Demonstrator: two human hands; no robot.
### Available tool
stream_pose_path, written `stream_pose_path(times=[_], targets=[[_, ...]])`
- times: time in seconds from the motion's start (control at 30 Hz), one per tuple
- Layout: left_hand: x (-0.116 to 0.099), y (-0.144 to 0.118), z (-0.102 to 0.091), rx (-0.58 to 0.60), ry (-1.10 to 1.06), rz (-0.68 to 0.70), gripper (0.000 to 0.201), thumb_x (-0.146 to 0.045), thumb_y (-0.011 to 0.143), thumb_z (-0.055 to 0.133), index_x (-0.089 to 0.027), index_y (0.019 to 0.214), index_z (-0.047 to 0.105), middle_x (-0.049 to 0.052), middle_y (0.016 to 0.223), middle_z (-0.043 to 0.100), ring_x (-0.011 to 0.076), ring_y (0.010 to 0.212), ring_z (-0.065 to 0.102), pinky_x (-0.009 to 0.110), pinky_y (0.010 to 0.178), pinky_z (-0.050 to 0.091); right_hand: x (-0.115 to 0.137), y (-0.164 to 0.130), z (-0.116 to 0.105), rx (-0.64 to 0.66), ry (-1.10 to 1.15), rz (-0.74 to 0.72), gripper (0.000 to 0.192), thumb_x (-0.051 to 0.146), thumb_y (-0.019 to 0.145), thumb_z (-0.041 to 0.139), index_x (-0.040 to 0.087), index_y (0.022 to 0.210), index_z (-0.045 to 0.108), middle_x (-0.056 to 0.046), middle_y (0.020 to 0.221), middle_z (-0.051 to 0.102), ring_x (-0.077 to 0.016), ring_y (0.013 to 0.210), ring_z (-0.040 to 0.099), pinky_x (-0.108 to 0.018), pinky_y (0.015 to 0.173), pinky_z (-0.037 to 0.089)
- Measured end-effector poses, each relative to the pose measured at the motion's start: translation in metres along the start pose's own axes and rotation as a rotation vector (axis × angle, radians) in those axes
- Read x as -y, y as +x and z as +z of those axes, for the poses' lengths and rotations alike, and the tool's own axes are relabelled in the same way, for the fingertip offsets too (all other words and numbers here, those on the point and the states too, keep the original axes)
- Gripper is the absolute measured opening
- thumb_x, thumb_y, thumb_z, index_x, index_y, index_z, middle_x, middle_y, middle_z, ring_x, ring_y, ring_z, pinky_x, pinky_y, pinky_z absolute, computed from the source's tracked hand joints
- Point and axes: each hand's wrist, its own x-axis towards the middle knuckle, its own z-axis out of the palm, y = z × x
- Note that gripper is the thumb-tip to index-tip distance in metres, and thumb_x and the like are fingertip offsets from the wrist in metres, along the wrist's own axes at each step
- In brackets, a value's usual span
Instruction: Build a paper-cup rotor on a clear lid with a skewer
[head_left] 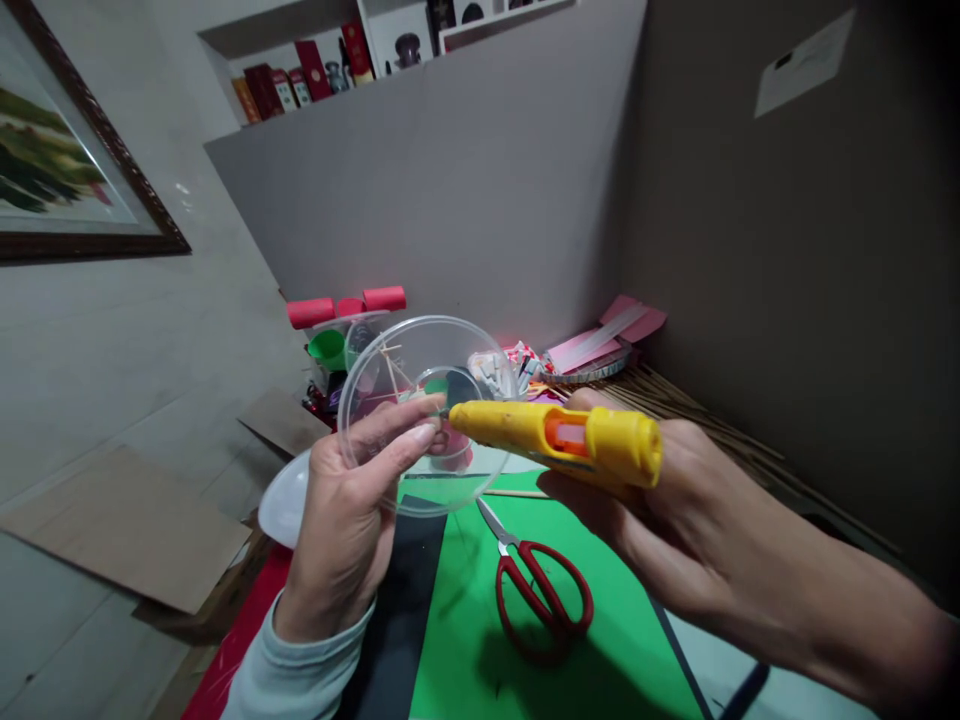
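My left hand is closed at a clear round plastic bowl, its thumb and fingers pinched together near the bowl's middle. The bowl is tilted so that its wide mouth faces me. Thin wooden sticks show at the bowl's left side. In my right hand is a yellow hot glue gun, its nozzle almost touching the left fingertips. A pinkish glue stick shows through the gun's slot. Whether the left fingers also pinch something small is hidden. Below lie red-handled scissors.
Green paper and a dark sheet cover the table. Red paper rolls and a green cup stand back left. Pink paper strips and long brown sticks lie back right. A white bowl is at left.
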Motion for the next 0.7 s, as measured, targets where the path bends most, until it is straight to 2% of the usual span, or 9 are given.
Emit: stream_pose_path(times=[0.07,0.13,0.23,0.33,0.43,0.53,0.63,0.7], targets=[[0.0018,-0.0006,-0.0004,-0.01,0.029,0.033,0.019,-0.017,0.071,0.087,-0.017,0.09,0.086,0.006,0.09,0.083,0.0123,0.076,0.074,0.015,0.073,0.059,0.0006,0.0001,-0.0003,-0.01,0.004,0.016,0.017,0.017,0.1,0.043,0.022,0.088,0.054,0.0,0.08,0.059,-0.0124,0.061,0.052,-0.028,0.055,0.042],[0.0048,-0.0014,-0.0009,-0.034,0.075,0.09,0.018,-0.019,0.073,0.086,-0.019,0.091,0.086,0.005,0.095,0.084,0.0138,0.089,0.074,0.016,0.083,0.057,0.0013,0.0006,-0.0004,-0.031,0.014,0.013,0.016,0.017,0.099,0.044,0.022,0.09,0.056,-0.001,0.085,0.063,-0.0138,0.067,0.058,-0.028,0.062,0.047],[0.0086,-0.0023,-0.0015,-0.058,0.132,0.132,0.016,-0.022,0.077,0.085,-0.023,0.092,0.087,0.003,0.101,0.084,0.0177,0.106,0.071,0.022,0.101,0.051,0.0026,0.0015,0.0001,-0.035,0.05,0.016,0.02,0.017,0.099,0.045,0.023,0.105,0.063,0.0,0.091,0.067,-0.0161,0.076,0.063,-0.03,0.071,0.051],[0.0095,-0.0026,-0.0016,-0.053,0.142,0.131,0.017,-0.025,0.078,0.084,-0.023,0.094,0.086,0.004,0.109,0.083,0.0222,0.117,0.068,0.028,0.107,0.048,0.0038,0.0021,0.0013,-0.06,0.058,0.04,0.026,0.02,0.1,0.047,0.027,0.118,0.064,0.001,0.089,0.067,-0.0165,0.074,0.063,-0.03,0.067,0.05],[0.0088,-0.0023,-0.0012,-0.052,0.116,0.111,0.019,-0.026,0.077,0.085,-0.022,0.096,0.086,0.004,0.11,0.082,0.0236,0.125,0.063,0.026,0.106,0.048,0.0041,0.002,0.0015,-0.082,0.058,0.042,0.019,0.016,0.099,0.048,0.025,0.106,0.063,0.002,0.087,0.065,-0.0144,0.072,0.06,-0.028,0.066,0.048],[0.008,-0.0017,-0.0005,-0.052,0.098,0.096,0.019,-0.025,0.075,0.086,-0.021,0.094,0.086,0.004,0.11,0.082,0.0205,0.121,0.065,0.019,0.098,0.05,0.0039,0.002,-0.0001,-0.058,0.085,0.042,0.014,0.014,0.098,0.048,0.022,0.091,0.058,0.001,0.086,0.063,-0.0125,0.069,0.056,-0.026,0.064,0.046],[0.0072,-0.0015,0.0008,-0.069,0.075,0.077,0.021,-0.025,0.072,0.089,-0.021,0.092,0.086,0.004,0.107,0.082,0.0175,0.104,0.07,0.017,0.088,0.054,0.0048,0.0025,-0.002,-0.031,0.093,0.064,0.013,0.012,0.094,0.049,0.021,0.086,0.054,0.001,0.083,0.058,-0.0104,0.062,0.049,-0.025,0.058,0.041],[0.0064,-0.0018,0.0024,-0.07,0.057,0.064,0.023,-0.025,0.071,0.09,-0.021,0.093,0.086,0.004,0.109,0.082,0.0173,0.102,0.071,0.017,0.087,0.056,0.0058,0.0033,-0.0025,-0.023,0.1,0.085,0.012,0.013,0.094,0.049,0.02,0.085,0.052,0.002,0.079,0.055,-0.0095,0.057,0.044,-0.026,0.055,0.038]])
